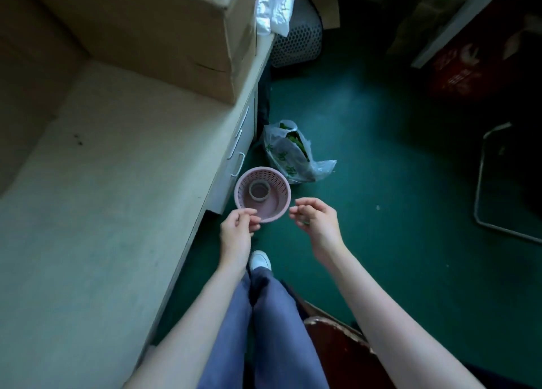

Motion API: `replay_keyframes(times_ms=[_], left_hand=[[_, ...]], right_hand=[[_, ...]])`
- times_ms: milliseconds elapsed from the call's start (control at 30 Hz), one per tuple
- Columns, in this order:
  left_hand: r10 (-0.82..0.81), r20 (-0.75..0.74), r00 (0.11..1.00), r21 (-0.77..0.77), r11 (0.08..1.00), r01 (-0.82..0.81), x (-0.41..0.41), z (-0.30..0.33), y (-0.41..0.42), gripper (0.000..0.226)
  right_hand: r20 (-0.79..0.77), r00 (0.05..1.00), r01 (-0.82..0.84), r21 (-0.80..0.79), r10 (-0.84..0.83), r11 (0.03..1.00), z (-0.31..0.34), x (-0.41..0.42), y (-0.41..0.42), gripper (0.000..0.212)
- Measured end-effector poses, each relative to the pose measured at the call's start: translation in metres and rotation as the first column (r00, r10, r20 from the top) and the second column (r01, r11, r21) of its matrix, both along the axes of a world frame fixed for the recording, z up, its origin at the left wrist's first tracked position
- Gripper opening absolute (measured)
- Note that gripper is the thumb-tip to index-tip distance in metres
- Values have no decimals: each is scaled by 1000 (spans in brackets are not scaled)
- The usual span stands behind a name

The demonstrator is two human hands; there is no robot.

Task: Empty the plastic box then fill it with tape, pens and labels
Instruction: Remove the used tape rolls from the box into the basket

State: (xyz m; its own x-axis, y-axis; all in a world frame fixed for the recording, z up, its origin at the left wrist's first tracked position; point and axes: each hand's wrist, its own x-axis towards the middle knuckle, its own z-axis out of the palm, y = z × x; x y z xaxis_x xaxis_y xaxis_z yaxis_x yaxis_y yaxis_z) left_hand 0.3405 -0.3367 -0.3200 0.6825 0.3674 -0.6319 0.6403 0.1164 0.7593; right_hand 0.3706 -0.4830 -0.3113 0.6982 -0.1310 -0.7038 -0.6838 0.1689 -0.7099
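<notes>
Legs and shoe: seen from above, a person's trousered legs and one white shoe (260,260) stand on a dark green floor (381,212), beside a pale desk (117,183) on the person's left.
Left hand: the left hand (237,230) reaches forward and pinches the near rim of the basket between thumb and curled fingers.
Right hand: the right hand (315,220) hangs just beside the basket's right edge, fingers loosely curled and slightly apart, holding nothing and not touching the rim.
Plastic box: the task's container is a small round pink basket (272,205) with perforated walls, held in the air over the floor, just off the desk's corner, its mouth facing up at the camera.
Contents: one roll of tape (259,190) lies flat on the basket's bottom; no pens or labels show inside.
Handling, as a judgement: the basket looks light and thin-walled, stiff enough to hold by the rim with one hand, though the rim may flex under a hard pinch. A grip on opposite sides of the rim, or a palm under the base, would steady it best. The roll is loose and could slide or tip out if the basket tilts.
Floor beyond: a crumpled clear plastic bag (293,154) with green print lies just past the basket, by the desk drawers (239,142).
Desk top, further off: a large cardboard box (164,31) sits on the desk.
Farthest: a white mesh bin (296,45) stands on the floor behind.
</notes>
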Motion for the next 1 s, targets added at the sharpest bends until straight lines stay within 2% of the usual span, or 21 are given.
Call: replay_keyframes(times_ms=[167,367,600,833,1000], left_hand=[[-123,92,988,29,992,120,-27,96,22,29],[-94,172,981,60,995,85,-56,165,50,27],[63,304,951,110,989,-101,-90,222,93,22],[169,447,879,222,930,-291,-142,266,154,20],[230,506,831,293,860,-417,-190,289,204,19]], right_hand=[[76,990,-119,46,115,992,86,-22,14,22],[149,944,-304,51,293,951,145,-33,41,24],[274,863,-479,184,423,858,200,-28,94,18],[404,669,-724,162,624,671,247,-49,174,20],[495,544,-826,177,677,535,279,-87,239,18]])
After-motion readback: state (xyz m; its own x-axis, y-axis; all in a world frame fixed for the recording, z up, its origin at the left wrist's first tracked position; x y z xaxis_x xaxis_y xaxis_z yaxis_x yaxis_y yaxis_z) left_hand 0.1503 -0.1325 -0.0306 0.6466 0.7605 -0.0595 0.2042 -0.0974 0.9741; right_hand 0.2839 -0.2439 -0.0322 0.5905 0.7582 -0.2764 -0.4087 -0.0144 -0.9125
